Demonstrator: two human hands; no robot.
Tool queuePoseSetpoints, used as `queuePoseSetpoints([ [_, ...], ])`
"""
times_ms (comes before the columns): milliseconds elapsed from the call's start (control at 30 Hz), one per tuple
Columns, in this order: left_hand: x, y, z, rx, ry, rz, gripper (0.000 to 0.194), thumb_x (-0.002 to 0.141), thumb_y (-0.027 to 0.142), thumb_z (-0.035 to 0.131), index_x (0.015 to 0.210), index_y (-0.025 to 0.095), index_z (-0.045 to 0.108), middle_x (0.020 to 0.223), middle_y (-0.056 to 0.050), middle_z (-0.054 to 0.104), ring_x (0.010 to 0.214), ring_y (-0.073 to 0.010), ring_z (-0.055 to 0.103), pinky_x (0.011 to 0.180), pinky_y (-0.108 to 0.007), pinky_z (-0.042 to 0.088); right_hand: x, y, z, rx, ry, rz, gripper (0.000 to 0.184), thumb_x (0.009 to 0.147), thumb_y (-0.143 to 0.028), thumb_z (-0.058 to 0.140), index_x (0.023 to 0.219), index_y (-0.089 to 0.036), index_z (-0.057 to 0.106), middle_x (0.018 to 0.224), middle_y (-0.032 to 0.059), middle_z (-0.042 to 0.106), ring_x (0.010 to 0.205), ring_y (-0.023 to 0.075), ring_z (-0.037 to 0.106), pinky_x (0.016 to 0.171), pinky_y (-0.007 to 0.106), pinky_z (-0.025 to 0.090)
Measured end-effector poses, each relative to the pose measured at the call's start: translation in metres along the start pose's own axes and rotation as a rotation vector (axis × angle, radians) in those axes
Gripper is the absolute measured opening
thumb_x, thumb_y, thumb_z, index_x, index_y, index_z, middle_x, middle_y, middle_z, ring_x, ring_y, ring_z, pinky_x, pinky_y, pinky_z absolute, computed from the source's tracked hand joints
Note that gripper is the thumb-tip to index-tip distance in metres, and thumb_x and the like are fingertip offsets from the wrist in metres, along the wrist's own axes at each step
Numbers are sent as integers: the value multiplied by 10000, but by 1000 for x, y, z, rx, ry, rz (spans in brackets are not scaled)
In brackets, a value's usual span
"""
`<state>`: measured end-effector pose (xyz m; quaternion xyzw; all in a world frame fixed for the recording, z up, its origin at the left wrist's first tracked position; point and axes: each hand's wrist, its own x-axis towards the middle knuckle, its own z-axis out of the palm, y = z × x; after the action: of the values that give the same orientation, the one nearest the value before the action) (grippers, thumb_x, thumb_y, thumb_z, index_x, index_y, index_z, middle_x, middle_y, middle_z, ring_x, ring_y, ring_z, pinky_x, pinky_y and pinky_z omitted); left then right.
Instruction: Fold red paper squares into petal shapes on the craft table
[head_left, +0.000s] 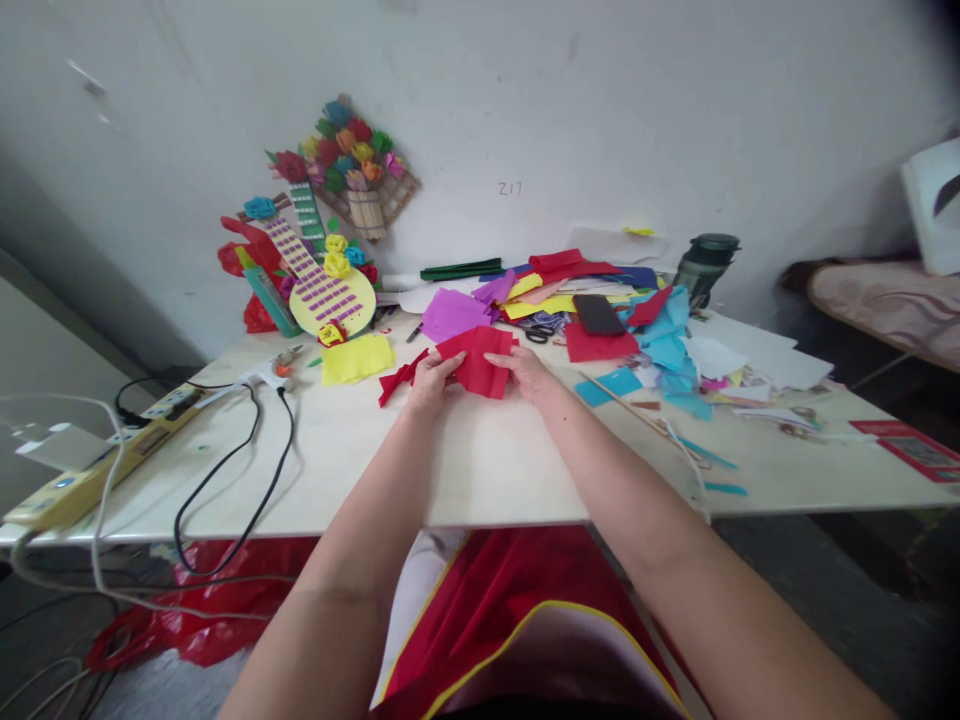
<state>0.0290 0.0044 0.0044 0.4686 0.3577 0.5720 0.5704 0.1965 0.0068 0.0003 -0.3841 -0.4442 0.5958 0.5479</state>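
Observation:
A sheet of red crepe paper (pixel 481 364) is stretched between my two hands, just above the white table. My left hand (pixel 433 380) pinches its left edge, thumb on top. At the right edge my right hand (pixel 525 370) grips it the same way, with the fingers behind the paper hidden. Beside my left hand lies a crumpled strip of darker red paper (pixel 401 378). A yellow paper piece (pixel 358 359) rests farther left. Purple paper (pixel 454 314) and black-handled scissors (pixel 538 334) lie just beyond my hands.
Left stands a paper-flower guitar (pixel 334 302) near a glue gun (pixel 270 372) and a power strip (pixel 112 470) with loose cables. Coloured paper, a phone (pixel 598 315) and a dark bottle (pixel 703 270) line the back. A thin stick (pixel 637 415) lies right of my right forearm.

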Motion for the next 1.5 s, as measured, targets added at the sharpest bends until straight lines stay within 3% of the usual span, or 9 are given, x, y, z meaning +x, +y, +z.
queuePoseSetpoints([
  [200, 2, -2, 0, -16, -27, -29, 364, 501, 304, 787, 781, 112, 656, 721, -48, 685, 623, -153, 627, 607, -270, 499, 2, 2, 1, -69, 74, -76, 317, 494, -257, 770, 770, -146, 661, 744, 36, 698, 755, 191, 635, 770, 347, 478],
  [533, 5, -2, -5, 1, -119, -72, 387, 477, 187, 780, 811, 156, 588, 689, 3, 666, 582, -143, 625, 571, -253, 488, 2, -3, -6, -147, -4, -106, 231, 510, -225, 755, 703, -139, 661, 673, 17, 679, 683, 174, 623, 764, 359, 484],
  [733, 5, -1, -4, -24, -165, -24, 429, 489, 232, 808, 858, 149, 605, 730, -16, 685, 649, -151, 648, 666, -276, 503, 0, -4, -7, -240, -30, -98, 216, 517, -213, 755, 683, -130, 645, 675, 29, 675, 677, 188, 624, 732, 370, 491],
  [1033, 6, -4, -4, 114, -155, -22, 392, 519, 331, 815, 797, 132, 622, 683, -13, 668, 604, -133, 617, 606, -255, 487, -4, -8, -4, -269, -9, -90, 198, 554, -217, 749, 705, -139, 649, 662, 19, 671, 664, 174, 617, 693, 341, 498],
  [1167, 3, 0, -1, 194, -127, -20, 377, 590, 452, 755, 740, 142, 603, 594, 11, 613, 522, -105, 558, 492, -212, 425, -3, -7, -5, -338, 16, -115, 190, 576, -273, 743, 666, -144, 636, 630, 20, 652, 688, 188, 613, 671, 326, 491],
  [1267, 1, 3, 0, 301, -92, 1, 387, 658, 527, 674, 658, 162, 549, 473, 48, 503, 388, -67, 426, 380, -195, 310, -2, -6, -6, -391, 36, -142, 214, 574, -316, 735, 623, -149, 610, 596, 5, 622, 669, 177, 591, 638, 302, 474],
  [1367, 1, 3, -1, 404, -53, 22, 385, 695, 527, 639, 619, 175, 504, 415, 63, 423, 329, -54, 328, 335, -200, 210, -2, -7, -5, -417, 42, -162, 263, 561, -355, 731, 571, -156, 559, 553, -13, 576, 623, 153, 551, 593, 278, 443],
  [1500, 3, 2, -2, 438, -34, 32, 372, 719, 506, 624, 612, 179, 483, 403, 68, 389, 327, -50, 295, 336, -199, 177, -4, -8, -3, -421, 27, -185, 337, 557, -397, 720, 520, -166, 476, 502, -42, 495, 552, 114, 476, 547, 251, 386],
])
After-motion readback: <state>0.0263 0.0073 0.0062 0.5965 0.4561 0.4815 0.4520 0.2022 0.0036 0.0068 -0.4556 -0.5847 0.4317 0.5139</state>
